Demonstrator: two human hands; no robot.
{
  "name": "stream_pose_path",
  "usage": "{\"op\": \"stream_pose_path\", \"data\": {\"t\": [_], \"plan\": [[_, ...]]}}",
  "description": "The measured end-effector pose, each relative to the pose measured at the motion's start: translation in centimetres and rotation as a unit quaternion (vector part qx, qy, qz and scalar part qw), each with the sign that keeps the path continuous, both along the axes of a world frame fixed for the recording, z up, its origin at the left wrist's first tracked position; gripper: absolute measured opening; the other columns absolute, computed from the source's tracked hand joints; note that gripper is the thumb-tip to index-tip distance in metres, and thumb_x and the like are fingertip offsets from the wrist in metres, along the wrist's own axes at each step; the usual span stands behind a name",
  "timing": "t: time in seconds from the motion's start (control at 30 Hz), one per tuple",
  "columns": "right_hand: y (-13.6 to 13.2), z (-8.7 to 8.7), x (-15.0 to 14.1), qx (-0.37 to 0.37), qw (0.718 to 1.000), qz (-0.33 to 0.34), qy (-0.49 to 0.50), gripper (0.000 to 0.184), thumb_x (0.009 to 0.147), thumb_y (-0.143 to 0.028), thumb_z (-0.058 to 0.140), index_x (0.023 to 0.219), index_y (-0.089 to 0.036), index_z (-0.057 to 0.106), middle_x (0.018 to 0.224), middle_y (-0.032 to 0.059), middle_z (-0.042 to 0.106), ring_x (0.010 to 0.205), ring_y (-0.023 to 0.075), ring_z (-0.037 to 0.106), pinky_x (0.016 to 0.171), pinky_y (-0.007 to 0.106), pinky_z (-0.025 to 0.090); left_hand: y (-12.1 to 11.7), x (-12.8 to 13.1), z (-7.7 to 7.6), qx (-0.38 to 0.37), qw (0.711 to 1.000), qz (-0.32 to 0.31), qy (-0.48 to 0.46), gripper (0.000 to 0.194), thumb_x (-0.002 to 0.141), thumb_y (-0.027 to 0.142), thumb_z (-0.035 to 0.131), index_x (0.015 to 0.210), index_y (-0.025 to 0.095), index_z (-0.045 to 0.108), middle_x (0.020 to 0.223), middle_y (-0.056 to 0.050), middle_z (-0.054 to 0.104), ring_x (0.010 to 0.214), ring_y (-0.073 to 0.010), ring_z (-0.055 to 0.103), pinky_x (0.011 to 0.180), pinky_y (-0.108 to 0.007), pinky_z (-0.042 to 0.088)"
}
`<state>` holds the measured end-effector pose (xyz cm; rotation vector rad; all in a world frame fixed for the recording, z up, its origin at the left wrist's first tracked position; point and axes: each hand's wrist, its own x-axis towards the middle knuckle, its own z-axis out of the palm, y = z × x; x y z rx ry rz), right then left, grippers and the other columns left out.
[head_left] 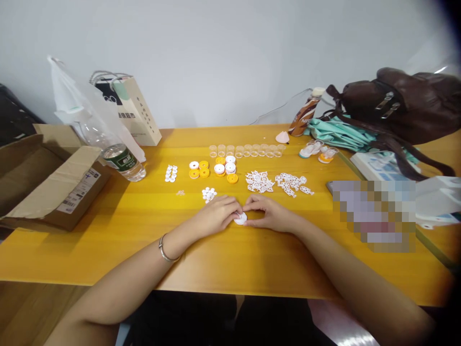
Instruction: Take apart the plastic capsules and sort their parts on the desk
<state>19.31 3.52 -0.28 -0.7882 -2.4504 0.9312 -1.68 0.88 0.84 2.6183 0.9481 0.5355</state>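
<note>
A small round white plastic piece (240, 219) lies between my hands on the yellow table. The fingertips of my left hand (220, 214) are pressed together on its upper left part and cover some of it. From the right, the thumb and index finger of my right hand (270, 214) curve around its edge in a pinch. Just beyond my left hand is a pile of small white round parts (209, 194). Flat white cut-out pieces (259, 181) lie in a heap beyond my right hand, with more cut-out pieces (290, 183) beside them. Orange discs (232, 178) and white discs (219, 169) stand farther back, some stacked.
A row of clear cups (239, 151) spans the back. White discs (171, 173) lie left. An open cardboard box (77, 192), water bottle (126, 163) and paper bag (140, 113) stand left; a drink bottle (304, 115), brown backpack (406, 103) and blurred flat device (370, 216) are right.
</note>
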Motion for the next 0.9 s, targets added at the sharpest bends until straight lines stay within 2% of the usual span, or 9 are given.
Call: {"op": "stream_pose_path", "data": {"t": [0.23, 0.43, 0.57, 0.7, 0.77, 0.9], "plan": [[0.0, 0.1, -0.1, -0.002, 1.000, 0.005, 0.004, 0.028, 0.076, -0.040, 0.060, 0.096, -0.022, 0.067, 0.082, 0.0032, 0.054, 0.078, 0.0158, 0.052, 0.073, 0.030, 0.042, -0.2, -0.1, 0.0, -0.030, 0.999, 0.029, -0.017, 0.003, 0.085, 0.019, 0.048, 0.085, 0.017, 0.050, 0.081, -0.003, 0.055, 0.079, -0.0155, 0.051, 0.075, -0.028, 0.041], [0.0, 0.0, 0.0, -0.011, 1.000, 0.000, 0.010, 0.029, 0.075, -0.039, 0.061, 0.097, -0.020, 0.066, 0.083, 0.0035, 0.054, 0.078, 0.0154, 0.052, 0.073, 0.030, 0.042, -0.2, 0.0, -0.6, -0.030, 0.998, 0.018, -0.043, 0.003, 0.085, 0.017, 0.047, 0.085, 0.017, 0.050, 0.082, -0.003, 0.054, 0.079, -0.0148, 0.050, 0.074, -0.027, 0.042], [0.0, 0.1, 0.1, -0.019, 1.000, -0.006, 0.009, 0.032, 0.075, -0.040, 0.061, 0.098, -0.019, 0.066, 0.082, 0.0036, 0.054, 0.076, 0.0151, 0.052, 0.071, 0.029, 0.043, -0.1, -0.2, 0.0, -0.018, 0.997, 0.019, -0.068, 0.005, 0.086, 0.016, 0.045, 0.084, 0.017, 0.050, 0.082, -0.003, 0.054, 0.078, -0.0141, 0.050, 0.073, -0.026, 0.041], [0.0, 0.2, 0.1, -0.023, 1.000, -0.010, 0.002, 0.033, 0.076, -0.040, 0.060, 0.100, -0.018, 0.066, 0.082, 0.0040, 0.054, 0.076, 0.0154, 0.052, 0.071, 0.029, 0.042, 1.2, -2.0, 1.2, 0.010, 0.990, 0.099, -0.099, 0.005, 0.085, 0.018, 0.046, 0.083, 0.016, 0.051, 0.080, -0.003, 0.053, 0.076, -0.0139, 0.050, 0.071, -0.026, 0.041], [0.0, 0.3, 0.1, -0.026, 1.000, -0.014, 0.000, 0.034, 0.075, -0.041, 0.061, 0.100, -0.018, 0.066, 0.081, 0.0040, 0.054, 0.075, 0.0153, 0.052, 0.070, 0.029, 0.042, 2.1, -3.3, 1.5, -0.003, 0.985, 0.148, -0.089, 0.004, 0.083, 0.018, 0.049, 0.081, 0.016, 0.051, 0.078, -0.002, 0.053, 0.073, -0.0139, 0.051, 0.068, -0.027, 0.042], [0.0, 0.3, 0.0, -0.029, 0.999, -0.017, -0.006, 0.035, 0.075, -0.040, 0.061, 0.101, -0.017, 0.066, 0.080, 0.0041, 0.053, 0.074, 0.0151, 0.052, 0.069, 0.028, 0.042, 3.5, -5.0, 1.4, -0.051, 0.982, 0.175, -0.057, 0.006, 0.081, 0.019, 0.051, 0.078, 0.016, 0.055, 0.080, -0.003, 0.054, 0.074, -0.0146, 0.053, 0.071, -0.028, 0.043]]}}
